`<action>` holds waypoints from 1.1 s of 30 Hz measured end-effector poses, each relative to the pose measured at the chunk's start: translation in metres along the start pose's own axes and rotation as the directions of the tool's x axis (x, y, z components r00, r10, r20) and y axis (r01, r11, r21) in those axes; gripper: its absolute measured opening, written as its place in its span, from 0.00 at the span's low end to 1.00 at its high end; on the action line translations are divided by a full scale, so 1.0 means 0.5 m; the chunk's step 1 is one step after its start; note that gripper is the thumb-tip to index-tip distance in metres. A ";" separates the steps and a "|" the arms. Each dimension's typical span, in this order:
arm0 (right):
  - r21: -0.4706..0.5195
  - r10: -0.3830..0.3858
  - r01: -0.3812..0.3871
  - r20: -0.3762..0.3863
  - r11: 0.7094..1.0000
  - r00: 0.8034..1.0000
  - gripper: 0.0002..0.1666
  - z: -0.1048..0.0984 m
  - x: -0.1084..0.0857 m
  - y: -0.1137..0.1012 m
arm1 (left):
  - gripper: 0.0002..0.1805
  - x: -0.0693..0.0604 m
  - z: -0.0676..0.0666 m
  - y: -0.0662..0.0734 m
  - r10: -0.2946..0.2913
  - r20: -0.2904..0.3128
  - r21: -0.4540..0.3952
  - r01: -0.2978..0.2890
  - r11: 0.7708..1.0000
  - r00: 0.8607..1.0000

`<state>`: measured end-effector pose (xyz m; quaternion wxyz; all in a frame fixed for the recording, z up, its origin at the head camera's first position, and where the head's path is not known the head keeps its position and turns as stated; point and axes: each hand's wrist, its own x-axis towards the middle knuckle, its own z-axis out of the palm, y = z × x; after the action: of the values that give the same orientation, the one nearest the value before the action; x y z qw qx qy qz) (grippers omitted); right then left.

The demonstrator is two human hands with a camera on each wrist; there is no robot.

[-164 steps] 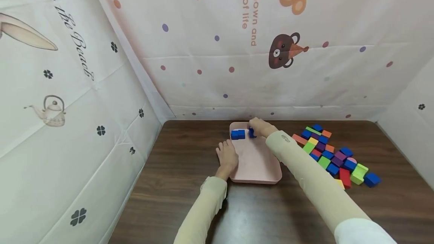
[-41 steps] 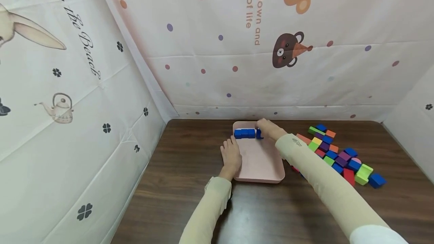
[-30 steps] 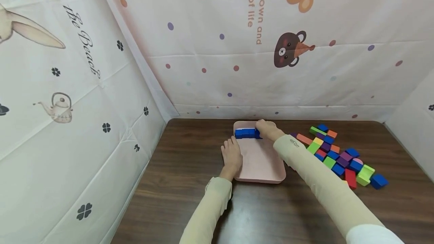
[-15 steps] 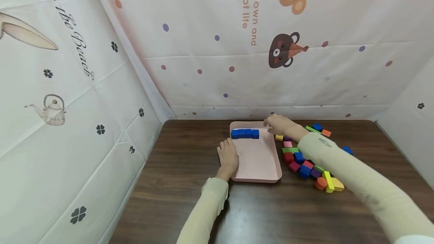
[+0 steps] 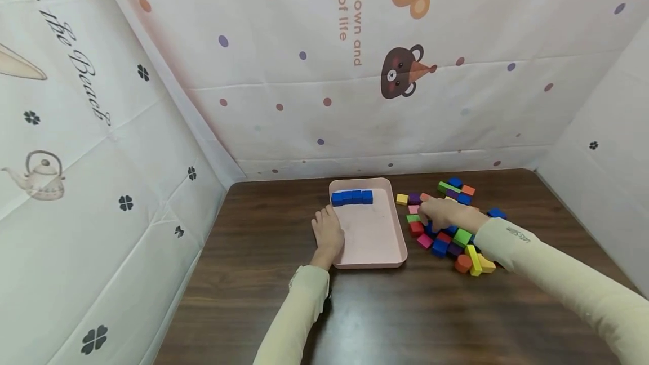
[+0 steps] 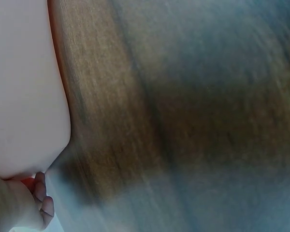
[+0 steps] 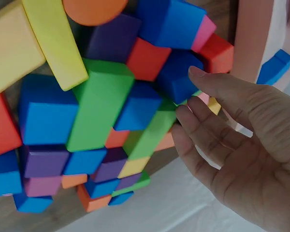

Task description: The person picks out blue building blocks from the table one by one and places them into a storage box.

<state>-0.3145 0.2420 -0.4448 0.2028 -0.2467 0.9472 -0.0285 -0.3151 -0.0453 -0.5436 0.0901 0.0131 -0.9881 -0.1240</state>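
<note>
My left hand rests against the left side of the pink tray, fingers spread and pointing away from me. In the left wrist view, part of that hand shows at the tray's corner; its thumb is hard to make out. Several blue blocks stand in a row across the tray's far end. My right hand is over the loose blocks right of the tray. In the right wrist view, its thumb and fingers are apart beside a blue cube, without a visible grip on it.
Loose green, red, purple, orange, pink and yellow blocks crowd together, with a red cylinder and a yellow bar at the near side. The brown table meets white printed cloth behind and at both sides.
Earlier my right hand set blue blocks at the right end of the row, which has grown. It then let go and moved right, out over the loose blocks. My left hand stays at the tray.
</note>
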 end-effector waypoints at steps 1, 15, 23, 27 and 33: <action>-0.007 -0.001 0.001 -0.003 1.000 1.000 0.12 0.003 0.000 0.001 | 0.26 0.001 -0.001 0.000 0.000 -0.002 -0.007 0.000 1.000 1.000; -0.022 -0.016 0.015 -0.036 1.000 0.999 0.14 0.010 -0.008 -0.001 | 0.25 -0.003 0.000 0.003 -0.002 -0.008 -0.009 0.002 1.000 1.000; 0.014 -0.009 0.010 -0.063 1.000 0.998 0.10 -0.040 0.014 -0.004 | 0.28 -0.001 -0.006 -0.002 -0.021 0.002 -0.006 0.021 1.000 1.000; 0.051 0.012 -0.006 -0.136 0.999 0.991 0.11 -0.060 0.026 -0.015 | 0.29 0.002 -0.004 -0.001 -0.044 0.007 -0.042 0.044 0.998 0.999; 0.034 -0.008 0.018 -0.276 0.999 0.961 0.13 -0.081 0.051 -0.036 | 0.28 0.005 0.002 0.002 -0.041 -0.007 -0.024 0.041 0.999 0.999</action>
<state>-0.3428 0.2122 -0.4145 0.0732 -0.2429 0.9639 -0.0813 -0.3176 -0.0443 -0.5440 0.0916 0.0327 -0.9857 -0.1373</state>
